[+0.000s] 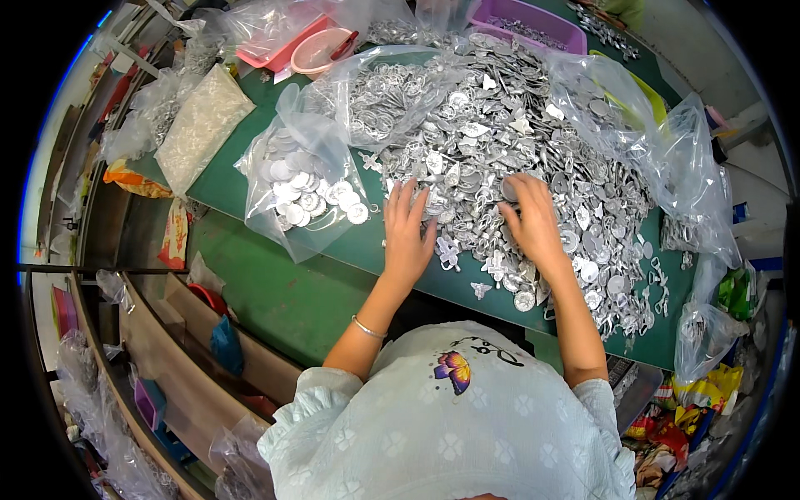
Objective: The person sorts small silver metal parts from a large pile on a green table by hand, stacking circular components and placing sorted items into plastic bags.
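Observation:
A large heap of small silver-grey metal charms (492, 133) spreads over the green table (333, 242). My left hand (406, 237) rests at the heap's left edge, its fingers stretched and apart, holding nothing visible. Over the front middle of the heap is my right hand (533, 221), with thumb and fingers apart. A round grey disc (508, 190) shows between that thumb and the fingertips; whether it is gripped is not clear. Left of my left hand lies a clear plastic bag (287, 217) with pale round discs (308, 192) in it.
Several loose pieces lie along the near edge, among them a star-like charm (481, 290). Farther back are a purple tub (533, 21), a pink basin (321, 50) and a filled bag (204, 125). Plastic sheeting (675, 158) lies at right. Wooden shelving (192, 358) stands lower left.

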A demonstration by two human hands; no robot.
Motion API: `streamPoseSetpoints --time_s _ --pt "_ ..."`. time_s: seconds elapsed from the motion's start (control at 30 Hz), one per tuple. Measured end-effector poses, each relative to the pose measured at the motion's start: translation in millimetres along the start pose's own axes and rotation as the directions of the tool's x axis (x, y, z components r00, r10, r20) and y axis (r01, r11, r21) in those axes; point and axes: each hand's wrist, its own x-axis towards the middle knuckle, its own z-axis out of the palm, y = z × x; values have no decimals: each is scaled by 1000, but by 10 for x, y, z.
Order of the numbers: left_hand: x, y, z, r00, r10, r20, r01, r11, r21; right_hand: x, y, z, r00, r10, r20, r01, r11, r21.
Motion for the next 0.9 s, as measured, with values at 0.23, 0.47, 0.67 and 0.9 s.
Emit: streamPoseSetpoints --time_s 0.23,0.47,0.67,0.9 --pt "-423 -231 -277 855 -265 -445 86 920 -381 90 -304 212 940 -225 256 167 959 230" --pt "-806 -1114 -533 431 -788 -440 677 604 -419 465 -1130 936 956 -120 266 19 936 353" --pt "-326 -1472 -954 647 -741 -179 636 654 -409 1085 -1068 1475 956 -79 281 29 983 180" --pt "731 -1671 -1781 732 -615 -293 357 713 -604 1933 -1406 1245 989 31 146 -117 769 628"
